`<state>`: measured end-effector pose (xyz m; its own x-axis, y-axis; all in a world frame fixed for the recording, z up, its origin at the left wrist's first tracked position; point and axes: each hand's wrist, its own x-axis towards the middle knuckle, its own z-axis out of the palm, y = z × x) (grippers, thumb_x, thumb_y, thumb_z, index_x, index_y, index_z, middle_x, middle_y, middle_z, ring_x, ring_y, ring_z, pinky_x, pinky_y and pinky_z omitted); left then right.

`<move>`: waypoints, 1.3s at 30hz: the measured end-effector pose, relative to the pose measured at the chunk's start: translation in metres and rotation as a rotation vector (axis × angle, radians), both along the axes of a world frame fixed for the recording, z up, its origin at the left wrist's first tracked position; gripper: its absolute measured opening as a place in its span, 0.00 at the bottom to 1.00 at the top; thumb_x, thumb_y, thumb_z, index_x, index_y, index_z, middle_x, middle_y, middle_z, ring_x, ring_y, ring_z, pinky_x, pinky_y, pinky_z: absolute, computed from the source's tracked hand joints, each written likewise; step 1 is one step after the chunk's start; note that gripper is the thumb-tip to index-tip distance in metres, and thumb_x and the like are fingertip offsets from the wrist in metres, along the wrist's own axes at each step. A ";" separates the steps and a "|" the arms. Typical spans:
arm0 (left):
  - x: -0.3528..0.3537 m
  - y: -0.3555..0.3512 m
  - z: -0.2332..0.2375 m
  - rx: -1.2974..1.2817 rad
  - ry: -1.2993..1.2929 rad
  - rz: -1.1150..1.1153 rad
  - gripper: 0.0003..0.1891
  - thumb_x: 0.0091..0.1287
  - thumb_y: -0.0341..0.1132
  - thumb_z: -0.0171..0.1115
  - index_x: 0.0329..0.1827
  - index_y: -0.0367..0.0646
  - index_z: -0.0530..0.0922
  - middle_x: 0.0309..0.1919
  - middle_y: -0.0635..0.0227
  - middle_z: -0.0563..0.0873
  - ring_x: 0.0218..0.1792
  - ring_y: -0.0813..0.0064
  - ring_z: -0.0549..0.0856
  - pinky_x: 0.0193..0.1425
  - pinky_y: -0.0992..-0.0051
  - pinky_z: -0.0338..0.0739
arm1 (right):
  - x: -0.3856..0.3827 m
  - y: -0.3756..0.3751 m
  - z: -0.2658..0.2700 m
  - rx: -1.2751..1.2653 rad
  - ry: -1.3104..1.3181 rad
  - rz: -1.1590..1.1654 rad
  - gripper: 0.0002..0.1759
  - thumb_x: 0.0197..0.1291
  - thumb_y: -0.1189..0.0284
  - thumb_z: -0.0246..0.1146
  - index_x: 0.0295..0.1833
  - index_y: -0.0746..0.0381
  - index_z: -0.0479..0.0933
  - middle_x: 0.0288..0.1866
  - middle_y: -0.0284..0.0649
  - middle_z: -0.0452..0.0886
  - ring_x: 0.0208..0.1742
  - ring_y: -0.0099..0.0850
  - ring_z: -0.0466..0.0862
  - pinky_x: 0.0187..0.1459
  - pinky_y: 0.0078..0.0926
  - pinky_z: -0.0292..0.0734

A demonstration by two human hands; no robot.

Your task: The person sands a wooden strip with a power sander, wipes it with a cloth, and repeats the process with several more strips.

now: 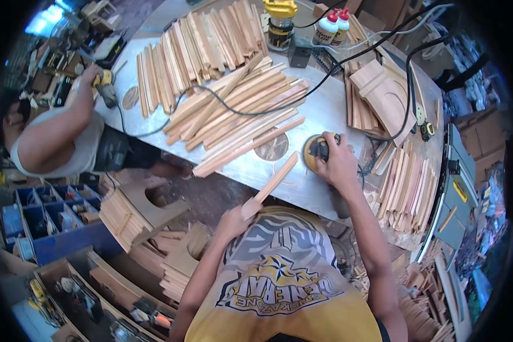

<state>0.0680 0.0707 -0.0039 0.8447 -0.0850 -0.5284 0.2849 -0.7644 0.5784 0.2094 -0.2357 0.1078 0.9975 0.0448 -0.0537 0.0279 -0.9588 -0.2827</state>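
My left hand point(237, 219) is closed around the near end of a wooden strip point(277, 178), whose far end points over the edge of the metal-topped table point(233, 185). Gripped from above by my right hand point(338, 161) is a yellow and black handheld sander point(311, 154), resting on the tabletop just right of the strip's tip. Between the strip and the loose pile of wooden strips point(239, 108) lies a round wood-coloured disc point(272, 146) on the table surface. The sander's underside is hidden.
More strips point(196, 43) lie in rows at the back, and another stack point(407, 188) at the right. A black cable point(251, 113) crosses the pile. Glue bottles point(327, 28) stand behind. At left a co-worker point(57, 134) holds another sander point(104, 80).
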 end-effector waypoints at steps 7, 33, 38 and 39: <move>-0.018 0.141 0.079 0.014 -0.110 0.348 0.22 0.69 0.42 0.73 0.57 0.34 0.82 0.40 0.59 0.90 0.43 0.69 0.89 0.51 0.67 0.83 | -0.012 -0.003 -0.016 0.067 -0.008 -0.110 0.37 0.50 0.65 0.76 0.69 0.47 0.74 0.58 0.53 0.74 0.49 0.56 0.82 0.46 0.52 0.83; 0.569 0.140 0.037 0.275 -0.042 0.034 0.28 0.58 0.52 0.80 0.47 0.32 0.89 0.40 0.48 0.92 0.42 0.56 0.93 0.48 0.63 0.86 | 0.009 0.057 -0.011 0.041 -0.006 -0.476 0.40 0.46 0.67 0.80 0.68 0.50 0.74 0.63 0.55 0.74 0.55 0.56 0.81 0.53 0.51 0.81; 0.551 0.150 0.053 0.322 -0.181 0.098 0.28 0.58 0.52 0.76 0.44 0.30 0.89 0.38 0.45 0.92 0.42 0.53 0.93 0.47 0.62 0.86 | 0.016 0.055 -0.008 0.062 -0.049 -0.508 0.40 0.47 0.67 0.80 0.69 0.50 0.74 0.62 0.55 0.74 0.55 0.56 0.81 0.53 0.51 0.80; 0.542 0.155 0.055 0.403 -0.289 0.088 0.28 0.59 0.52 0.71 0.45 0.29 0.89 0.40 0.42 0.92 0.45 0.51 0.93 0.48 0.61 0.86 | 0.018 0.054 -0.007 0.061 -0.026 -0.524 0.40 0.47 0.67 0.80 0.69 0.51 0.74 0.62 0.55 0.74 0.55 0.57 0.81 0.53 0.51 0.80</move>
